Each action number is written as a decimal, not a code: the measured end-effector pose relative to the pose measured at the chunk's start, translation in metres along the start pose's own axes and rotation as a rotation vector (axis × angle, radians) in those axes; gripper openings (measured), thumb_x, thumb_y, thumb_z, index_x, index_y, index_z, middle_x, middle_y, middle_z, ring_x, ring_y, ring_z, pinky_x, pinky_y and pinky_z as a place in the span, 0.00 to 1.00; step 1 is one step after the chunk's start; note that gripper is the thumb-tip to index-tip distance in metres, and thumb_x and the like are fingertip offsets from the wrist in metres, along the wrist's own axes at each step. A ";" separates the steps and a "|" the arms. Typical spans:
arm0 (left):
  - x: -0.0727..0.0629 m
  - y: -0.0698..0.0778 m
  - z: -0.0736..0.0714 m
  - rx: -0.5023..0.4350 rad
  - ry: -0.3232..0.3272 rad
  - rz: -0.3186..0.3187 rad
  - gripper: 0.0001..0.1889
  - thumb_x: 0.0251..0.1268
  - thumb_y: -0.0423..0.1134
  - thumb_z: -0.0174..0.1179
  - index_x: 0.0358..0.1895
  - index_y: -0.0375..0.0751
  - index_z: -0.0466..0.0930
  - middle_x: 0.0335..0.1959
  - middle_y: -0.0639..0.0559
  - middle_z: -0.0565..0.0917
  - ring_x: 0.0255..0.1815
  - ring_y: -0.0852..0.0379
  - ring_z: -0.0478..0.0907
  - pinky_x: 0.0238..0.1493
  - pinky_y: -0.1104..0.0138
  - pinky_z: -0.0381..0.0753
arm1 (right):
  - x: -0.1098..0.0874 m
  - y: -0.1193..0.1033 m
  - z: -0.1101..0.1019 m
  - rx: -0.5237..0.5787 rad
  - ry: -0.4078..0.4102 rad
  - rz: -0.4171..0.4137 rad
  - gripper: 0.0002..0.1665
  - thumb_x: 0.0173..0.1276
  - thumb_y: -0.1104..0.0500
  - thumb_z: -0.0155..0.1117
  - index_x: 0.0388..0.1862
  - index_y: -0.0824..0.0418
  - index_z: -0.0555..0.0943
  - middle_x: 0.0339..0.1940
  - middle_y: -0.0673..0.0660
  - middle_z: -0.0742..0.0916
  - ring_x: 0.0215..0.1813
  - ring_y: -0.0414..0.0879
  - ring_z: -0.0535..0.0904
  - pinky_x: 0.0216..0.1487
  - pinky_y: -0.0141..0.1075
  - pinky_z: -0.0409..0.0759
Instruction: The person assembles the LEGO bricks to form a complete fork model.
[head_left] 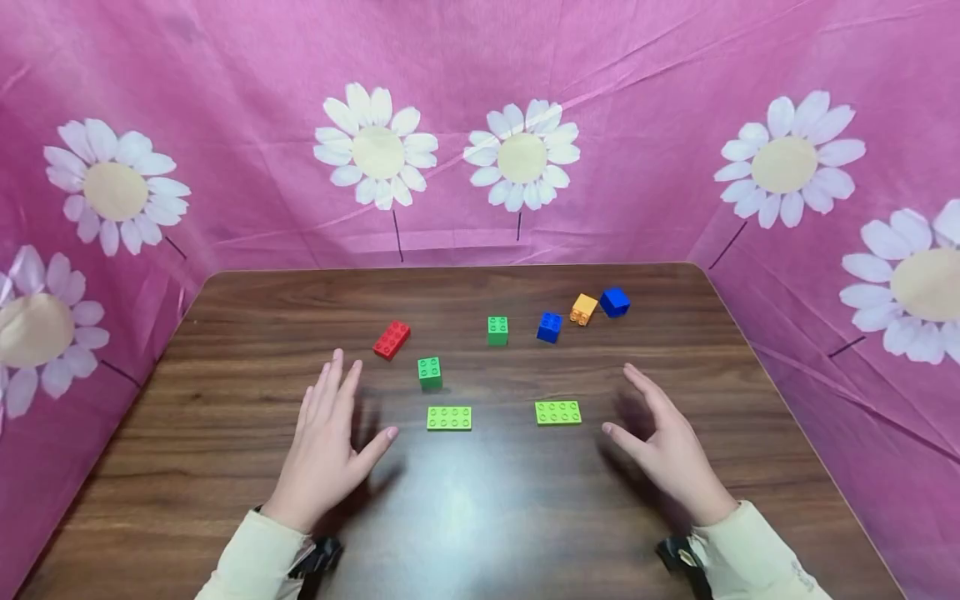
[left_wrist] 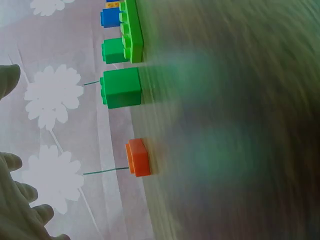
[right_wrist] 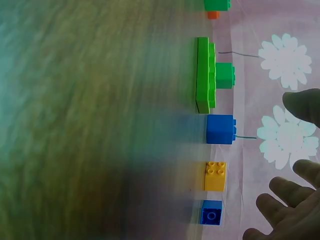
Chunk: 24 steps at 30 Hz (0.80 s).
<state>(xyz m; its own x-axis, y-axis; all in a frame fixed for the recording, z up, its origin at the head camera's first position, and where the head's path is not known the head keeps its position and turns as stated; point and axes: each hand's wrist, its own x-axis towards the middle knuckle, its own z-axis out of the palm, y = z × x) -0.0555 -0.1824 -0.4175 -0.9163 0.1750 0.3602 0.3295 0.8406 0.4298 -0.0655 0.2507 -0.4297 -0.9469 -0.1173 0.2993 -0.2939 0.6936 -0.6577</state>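
Note:
My left hand (head_left: 322, 442) hovers over the table's left side with fingers spread, holding nothing. Nearest to it are a red brick (head_left: 392, 340), a green brick (head_left: 430, 372) and a flat lime brick (head_left: 449, 418). On the other side my right hand (head_left: 671, 446), empty too, has its thumb and fingers extended beside a second lime brick (head_left: 558, 412). Farther back stand another green brick (head_left: 497, 331), a blue brick (head_left: 549, 327), a yellow-orange brick (head_left: 583, 309) and a second blue brick (head_left: 615, 302). In the right wrist view that far blue brick (right_wrist: 211, 213) shows its hollow underside.
All the bricks lie apart on a brown wood-grain table (head_left: 465, 517) with rounded back corners. Pink cloth (head_left: 450, 233) printed with white daisies encloses its back and both sides. Black straps (head_left: 317, 557) circle both wrists over light sleeves.

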 end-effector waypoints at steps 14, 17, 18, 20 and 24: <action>0.007 0.008 0.008 -0.143 -0.004 -0.009 0.50 0.60 0.49 0.71 0.79 0.37 0.51 0.82 0.44 0.48 0.80 0.41 0.48 0.76 0.43 0.53 | 0.009 -0.002 0.009 0.022 -0.056 0.038 0.44 0.58 0.70 0.74 0.73 0.61 0.68 0.73 0.62 0.73 0.71 0.62 0.69 0.66 0.19 0.56; 0.007 0.009 0.012 -0.173 -0.010 -0.019 0.50 0.60 0.48 0.71 0.80 0.40 0.50 0.82 0.46 0.50 0.80 0.44 0.51 0.75 0.47 0.57 | 0.010 -0.002 0.011 0.032 -0.065 0.034 0.42 0.57 0.70 0.74 0.71 0.62 0.70 0.72 0.63 0.74 0.70 0.62 0.70 0.69 0.26 0.60; 0.007 0.009 0.014 -0.182 -0.013 -0.022 0.50 0.60 0.48 0.71 0.80 0.40 0.50 0.82 0.47 0.50 0.80 0.44 0.52 0.75 0.48 0.58 | 0.010 -0.002 0.013 0.033 -0.068 0.034 0.42 0.57 0.71 0.74 0.71 0.63 0.70 0.72 0.63 0.74 0.70 0.62 0.70 0.71 0.32 0.62; 0.007 0.010 0.016 -0.203 -0.025 -0.030 0.50 0.60 0.47 0.72 0.80 0.41 0.49 0.82 0.48 0.51 0.79 0.46 0.54 0.74 0.48 0.59 | 0.012 -0.003 0.014 0.040 -0.076 0.036 0.41 0.58 0.71 0.74 0.70 0.64 0.70 0.72 0.63 0.74 0.70 0.62 0.71 0.71 0.43 0.65; 0.009 0.013 0.020 -0.247 -0.054 -0.059 0.50 0.61 0.47 0.71 0.81 0.43 0.49 0.81 0.49 0.53 0.79 0.48 0.55 0.73 0.47 0.61 | 0.013 -0.003 0.017 0.078 -0.111 0.068 0.41 0.59 0.70 0.73 0.72 0.63 0.68 0.70 0.64 0.76 0.68 0.62 0.73 0.66 0.58 0.69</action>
<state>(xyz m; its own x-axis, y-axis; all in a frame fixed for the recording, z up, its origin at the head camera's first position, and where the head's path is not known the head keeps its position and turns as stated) -0.0635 -0.1595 -0.4255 -0.9441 0.1619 0.2871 0.3148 0.7006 0.6403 -0.0794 0.2350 -0.4354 -0.9724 -0.1525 0.1765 -0.2332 0.6459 -0.7269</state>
